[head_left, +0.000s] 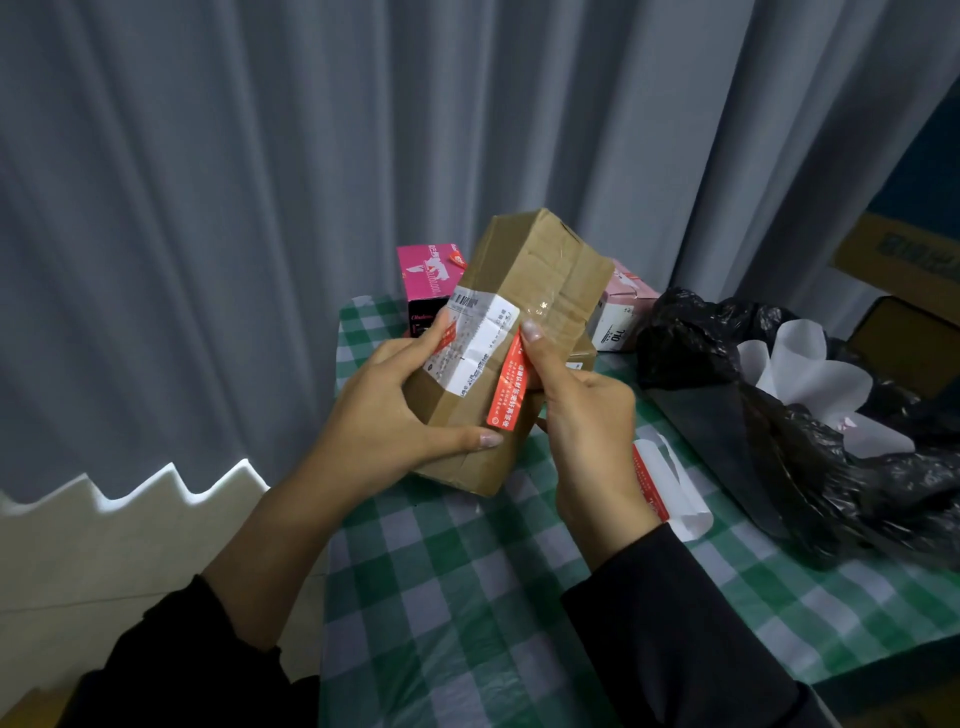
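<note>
Head view, both hands gripping parcel

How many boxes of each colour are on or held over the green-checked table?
Brown cardboard: 2, the held parcel and a partly hidden box behind it
Magenta box: 1
Pale pink box: 1
Total: 4

Single head-worn wide-angle view, facing forward and down, close above the left hand and right hand on a cardboard parcel, checked tablecloth beneath, grey curtain filling the background
</note>
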